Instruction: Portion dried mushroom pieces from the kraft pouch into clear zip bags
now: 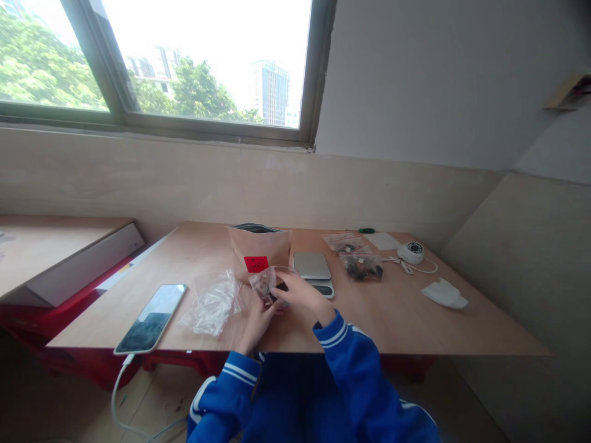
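Observation:
Near the table's front edge, my two hands meet at a small clear plastic bag [262,282] with dark contents. My left hand [259,314] is closed on the bag's lower side. From the right, my right hand [300,290] curls its fingers over the bag, by the dark pieces. Just behind them stands an open brown paper pouch [258,246] with a red label [255,264]. Left of my hands lies a loose heap of clear plastic bags [215,304]. A small kitchen scale [313,266] sits to the right of the pouch, partly hidden by my right hand.
A phone [151,319] with a white cable lies at the table's left front. Zip bags of dark parts [362,267], a white dome camera [410,252] with its cable, a crumpled white tissue [444,294] and a green-handled tool [367,231] are on the right.

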